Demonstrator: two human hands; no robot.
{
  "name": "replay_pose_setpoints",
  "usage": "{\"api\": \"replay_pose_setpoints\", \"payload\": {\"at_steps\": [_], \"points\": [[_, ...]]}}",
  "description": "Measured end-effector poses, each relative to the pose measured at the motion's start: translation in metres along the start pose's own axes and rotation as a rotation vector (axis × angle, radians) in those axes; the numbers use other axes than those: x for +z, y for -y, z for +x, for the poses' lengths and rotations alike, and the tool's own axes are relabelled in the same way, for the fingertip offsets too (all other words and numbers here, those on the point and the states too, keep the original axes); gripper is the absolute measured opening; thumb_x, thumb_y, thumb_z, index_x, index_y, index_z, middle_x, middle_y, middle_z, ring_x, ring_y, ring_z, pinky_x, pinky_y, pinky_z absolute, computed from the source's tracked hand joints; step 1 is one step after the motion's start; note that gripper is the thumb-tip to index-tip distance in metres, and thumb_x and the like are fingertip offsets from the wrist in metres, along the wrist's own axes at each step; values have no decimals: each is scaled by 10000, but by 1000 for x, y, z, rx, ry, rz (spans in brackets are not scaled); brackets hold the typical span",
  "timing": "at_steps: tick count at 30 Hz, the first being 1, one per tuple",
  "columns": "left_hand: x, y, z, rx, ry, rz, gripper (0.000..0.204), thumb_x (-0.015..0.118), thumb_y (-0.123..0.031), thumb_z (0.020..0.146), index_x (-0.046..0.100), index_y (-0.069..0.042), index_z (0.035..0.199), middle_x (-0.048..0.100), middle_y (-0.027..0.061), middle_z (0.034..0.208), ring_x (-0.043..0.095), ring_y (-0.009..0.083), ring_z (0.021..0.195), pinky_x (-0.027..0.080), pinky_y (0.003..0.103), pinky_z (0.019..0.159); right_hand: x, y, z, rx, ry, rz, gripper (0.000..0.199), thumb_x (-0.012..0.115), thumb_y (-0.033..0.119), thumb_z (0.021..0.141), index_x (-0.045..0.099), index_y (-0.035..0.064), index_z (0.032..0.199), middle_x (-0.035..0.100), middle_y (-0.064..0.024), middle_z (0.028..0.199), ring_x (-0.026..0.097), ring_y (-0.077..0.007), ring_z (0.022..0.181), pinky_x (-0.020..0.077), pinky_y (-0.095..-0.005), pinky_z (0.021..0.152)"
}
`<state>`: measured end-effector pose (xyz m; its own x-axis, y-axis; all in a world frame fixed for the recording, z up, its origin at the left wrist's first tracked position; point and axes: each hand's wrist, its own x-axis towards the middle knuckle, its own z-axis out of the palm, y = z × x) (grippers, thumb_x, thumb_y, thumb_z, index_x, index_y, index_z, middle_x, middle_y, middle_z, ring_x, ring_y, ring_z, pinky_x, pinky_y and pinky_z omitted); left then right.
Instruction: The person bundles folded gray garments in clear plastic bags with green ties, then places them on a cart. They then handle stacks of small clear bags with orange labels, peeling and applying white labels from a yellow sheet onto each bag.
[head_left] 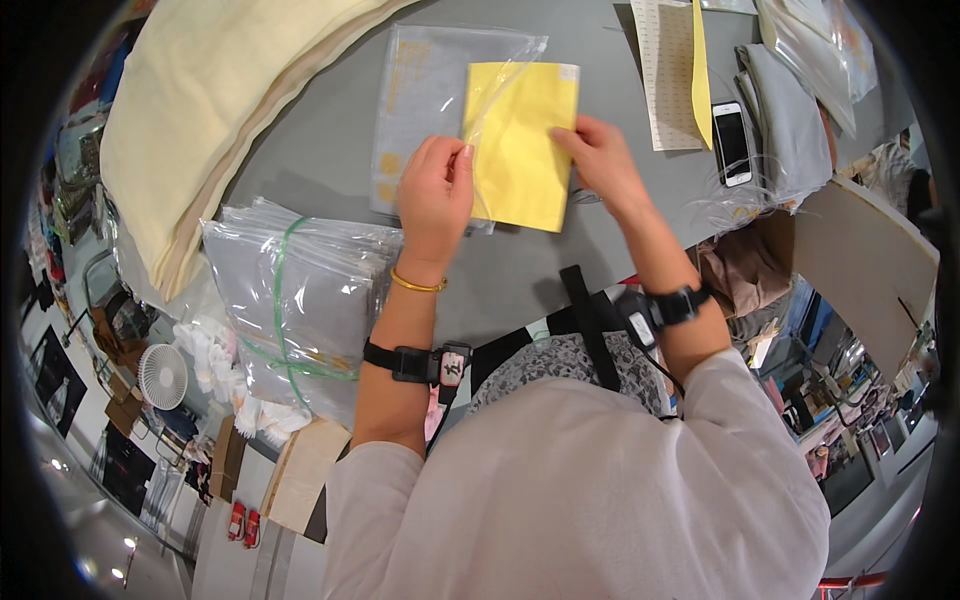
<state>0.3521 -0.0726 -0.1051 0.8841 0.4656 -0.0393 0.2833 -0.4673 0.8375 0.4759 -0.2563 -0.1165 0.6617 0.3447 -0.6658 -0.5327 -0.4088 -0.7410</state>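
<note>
A flat yellow sheet (530, 150), with a small pale label at its top right corner, lies partly under the clear edge of a see-through plastic bag (420, 95). The bag has faint gold print and rests flat on the grey table. My left hand (437, 190) is closed on the bag's edge, thumb against fingers, over the sheet's left side. At the sheet's right edge, my right hand (605, 160) pinches it between thumb and fingers. How far the sheet reaches inside the bag is hard to tell.
A bundle of clear plastic bags (300, 290), tied with green string, sits at the left. Cream folded fabric (210, 110) covers the far left. To the right are a phone (732, 145), a printed strip (668, 80), grey folded cloth (790, 130) and an open carton (850, 270).
</note>
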Motion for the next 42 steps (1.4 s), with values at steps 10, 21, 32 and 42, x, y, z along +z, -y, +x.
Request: {"api": "replay_pose_setpoints", "payload": {"at_steps": [10,21,32,42], "points": [[-9,18,-1,-242,18,-314,142,643,-98,1000,623,19,922,547,7,801,458,68,669,399,241,599,-44,8,-85,-1126,-135,-892,413,682,-34,809,733,82,1202,709,-114,1267,707,-311,1137,610,-384,926],[-12,16,-6,-51,59,-55,97,677,-71,951,646,11,909,575,45,805,478,126,636,419,271,592,-34,-20,3,-1463,257,-872,394,634,76,848,686,80,1238,623,-83,1405,594,-300,1328,583,-385,1002],[-12,15,3,-113,54,-144,82,655,-76,959,649,3,936,588,59,810,509,151,645,434,285,610,-5,-16,60,-1458,154,-999,449,603,71,880,666,150,1317,577,-71,1475,538,-301,1389,567,-372,1005],[3,16,6,-194,95,-177,114,637,-112,984,660,-2,961,626,53,832,528,152,652,448,281,625,30,-12,79,-1369,-26,-1165,484,584,104,885,635,153,1364,533,-38,1523,485,-276,1436,546,-337,1033]]}}
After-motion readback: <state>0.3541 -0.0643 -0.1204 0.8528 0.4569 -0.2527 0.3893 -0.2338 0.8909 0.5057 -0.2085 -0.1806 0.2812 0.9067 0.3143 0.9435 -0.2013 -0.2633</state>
